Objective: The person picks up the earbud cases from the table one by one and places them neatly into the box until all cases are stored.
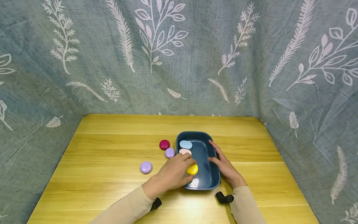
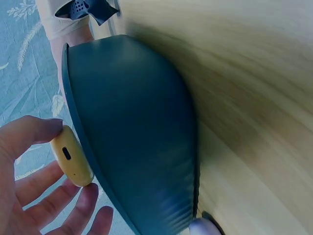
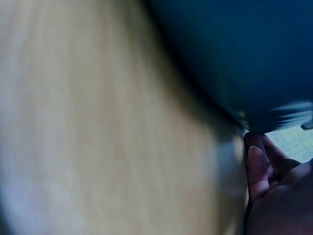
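My left hand (image 1: 189, 169) pinches a yellow oval case (image 1: 193, 170) between thumb and fingers, just over the left rim of a dark blue tray (image 1: 208, 182). In the left wrist view the yellow case (image 2: 72, 156) shows a small port, held beside the tray's outer wall (image 2: 137, 137). My right hand (image 1: 214, 153) holds the tray's right rim, with the thumb inside and the fingers (image 3: 257, 166) along the outer wall (image 3: 234, 54). A light blue case (image 1: 185, 144) and a pink case (image 1: 184, 151) lie in the tray's far left corner.
A crimson case (image 1: 164, 144) and a lilac case (image 1: 170, 152) lie on the wooden table (image 1: 112, 146) just left of the tray, the lilac case (image 2: 203, 227) nearly touching it. Another lilac case (image 1: 146, 167) lies farther left. A leaf-patterned cloth (image 1: 179, 62) hangs around the table.
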The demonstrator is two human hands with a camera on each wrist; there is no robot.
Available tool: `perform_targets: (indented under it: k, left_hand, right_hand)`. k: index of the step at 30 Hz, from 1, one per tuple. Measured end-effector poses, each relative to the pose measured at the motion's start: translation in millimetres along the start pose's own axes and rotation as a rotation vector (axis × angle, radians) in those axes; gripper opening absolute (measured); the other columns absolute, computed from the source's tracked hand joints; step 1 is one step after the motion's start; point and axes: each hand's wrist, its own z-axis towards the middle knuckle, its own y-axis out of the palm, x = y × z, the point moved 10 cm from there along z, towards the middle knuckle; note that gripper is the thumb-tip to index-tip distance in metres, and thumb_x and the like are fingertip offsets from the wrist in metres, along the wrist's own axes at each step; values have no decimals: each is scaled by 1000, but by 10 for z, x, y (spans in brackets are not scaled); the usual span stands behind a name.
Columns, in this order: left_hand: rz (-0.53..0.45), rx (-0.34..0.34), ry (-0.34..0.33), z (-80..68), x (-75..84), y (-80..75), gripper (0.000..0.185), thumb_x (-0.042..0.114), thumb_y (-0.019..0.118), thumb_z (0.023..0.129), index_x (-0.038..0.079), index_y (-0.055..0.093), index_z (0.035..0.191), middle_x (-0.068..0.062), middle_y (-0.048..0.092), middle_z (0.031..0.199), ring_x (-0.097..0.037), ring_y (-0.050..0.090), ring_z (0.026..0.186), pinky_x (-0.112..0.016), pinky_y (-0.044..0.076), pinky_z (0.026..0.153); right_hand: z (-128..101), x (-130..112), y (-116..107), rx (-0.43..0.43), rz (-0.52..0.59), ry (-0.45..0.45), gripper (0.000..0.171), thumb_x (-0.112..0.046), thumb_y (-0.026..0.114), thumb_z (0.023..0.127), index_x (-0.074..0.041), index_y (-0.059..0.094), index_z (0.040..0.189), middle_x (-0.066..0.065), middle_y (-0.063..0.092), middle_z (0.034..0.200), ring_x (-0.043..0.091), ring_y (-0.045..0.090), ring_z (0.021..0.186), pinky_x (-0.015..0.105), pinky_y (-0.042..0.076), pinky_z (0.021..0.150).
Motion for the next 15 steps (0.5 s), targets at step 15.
perform_targets:
  k: [15]
  left_hand:
    - [45,-11,20,65,188,202,42,43,81,87,21,74,122,5,66,116,-15,63,96,-25,54,78]
  right_hand:
    - [-2,-7,5,-6,21,-8,71,-19,57,105,-56,26,157,-7,3,175,32,7,161,63,21,125]
